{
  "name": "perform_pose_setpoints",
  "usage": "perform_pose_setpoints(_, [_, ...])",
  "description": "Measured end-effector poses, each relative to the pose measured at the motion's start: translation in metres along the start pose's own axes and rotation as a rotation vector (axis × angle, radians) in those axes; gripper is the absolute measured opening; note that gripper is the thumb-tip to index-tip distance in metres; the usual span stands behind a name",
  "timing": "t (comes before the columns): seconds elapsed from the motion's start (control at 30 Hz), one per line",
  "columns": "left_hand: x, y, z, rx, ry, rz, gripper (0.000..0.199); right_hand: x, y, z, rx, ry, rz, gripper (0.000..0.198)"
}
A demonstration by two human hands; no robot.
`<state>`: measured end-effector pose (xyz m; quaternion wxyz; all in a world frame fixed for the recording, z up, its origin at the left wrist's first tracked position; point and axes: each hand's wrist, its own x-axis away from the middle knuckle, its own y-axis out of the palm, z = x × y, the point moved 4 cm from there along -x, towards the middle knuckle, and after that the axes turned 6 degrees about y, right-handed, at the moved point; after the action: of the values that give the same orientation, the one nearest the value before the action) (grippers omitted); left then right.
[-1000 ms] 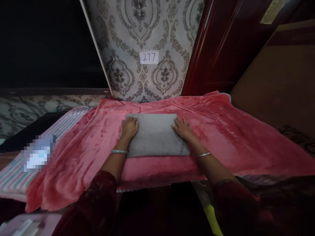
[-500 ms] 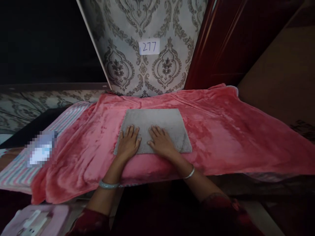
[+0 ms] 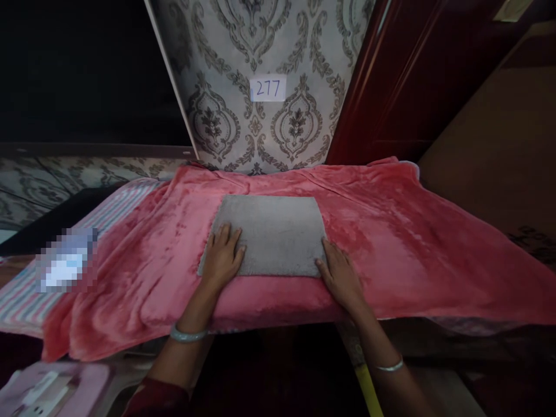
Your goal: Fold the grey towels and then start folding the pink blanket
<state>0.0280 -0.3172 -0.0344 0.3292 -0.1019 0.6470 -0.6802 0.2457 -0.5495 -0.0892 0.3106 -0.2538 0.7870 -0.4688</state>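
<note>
A grey, roughly rectangular cloth (image 3: 278, 237) lies flat on a pink plush blanket (image 3: 403, 249). My left hand (image 3: 220, 255) rests on the cloth's left side, palm down, fingers spread. At the cloth's right edge is my right hand (image 3: 341, 271), its fingers stretched out and the palm over the pink blanket. Neither hand grips anything. A bangle circles each wrist.
Striped fabric (image 3: 26, 301) shows under the blanket at left, with a blurred-out object (image 3: 65, 260) on it. A dark screen (image 3: 91, 75) stands behind at left. A dark red wooden panel (image 3: 391, 87) rises at back right. A pink stool (image 3: 91, 388) sits low at left.
My right hand has slid from the middle of the grey cloth to its right edge. My left hand stays on the left side. The view has shifted slightly.
</note>
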Motion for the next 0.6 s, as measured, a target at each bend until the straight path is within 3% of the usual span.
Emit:
perform_pose_setpoints(0.13, [0.004,-0.006,-0.024,0.126,-0.241,0.177,0.057,-0.002,0.001,0.001,-0.056,-0.013,0.014,0.066])
perform_pose_setpoints(0.37, [-0.008,-0.005,-0.082,0.855,-0.579,0.238,0.068,-0.007,0.006,0.010,-0.215,-0.004,0.045,0.067])
perform_pose_setpoints(0.5, [-0.018,-0.009,-0.090,1.117,-0.681,0.207,0.070,-0.019,0.010,0.016,-0.350,0.051,0.054,0.071])
perform_pose_setpoints(0.6, [-0.024,-0.009,-0.085,1.228,-0.723,0.119,0.051,-0.031,0.011,0.016,-0.439,0.085,0.053,0.075])
